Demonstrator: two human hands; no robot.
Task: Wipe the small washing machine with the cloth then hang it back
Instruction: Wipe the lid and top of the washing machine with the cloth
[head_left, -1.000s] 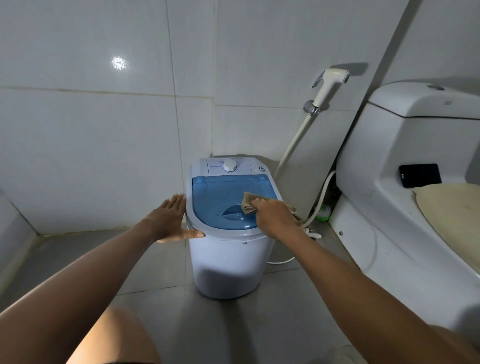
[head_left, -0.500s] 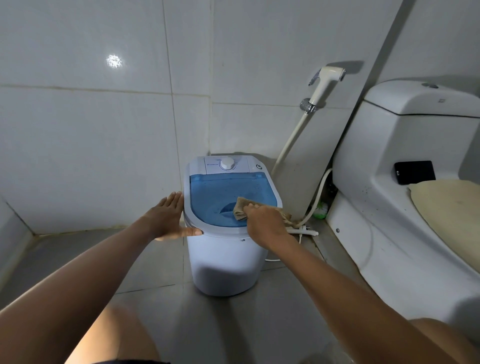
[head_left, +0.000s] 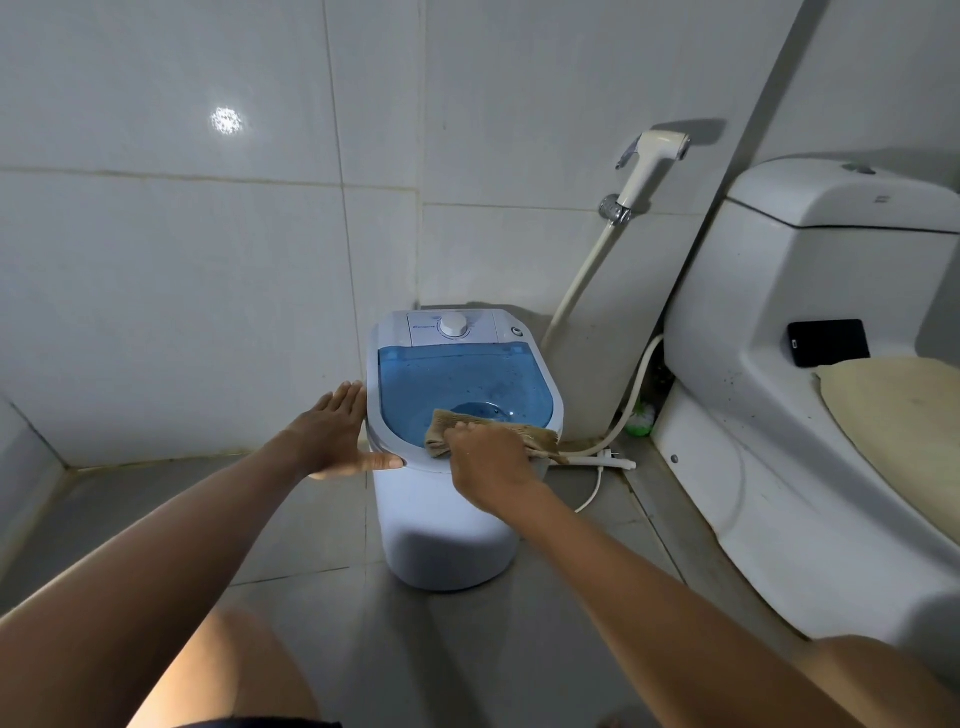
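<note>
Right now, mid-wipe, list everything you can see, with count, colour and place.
Small plastic washing machine: one, white with translucent blue lid, on the floor by the back wall.
Round timer dial: one, white, on the machine's rear panel.
Folded cloth: one, tan, on the lid's front edge.
Bidet sprayer: one, cream, on a wall holder.
Ceramic toilet: one, white, right.
Flat rectangular device: one, black, on the toilet.
Left hand: flat against the machine's left side.
Right hand: pressing the cloth.
</note>
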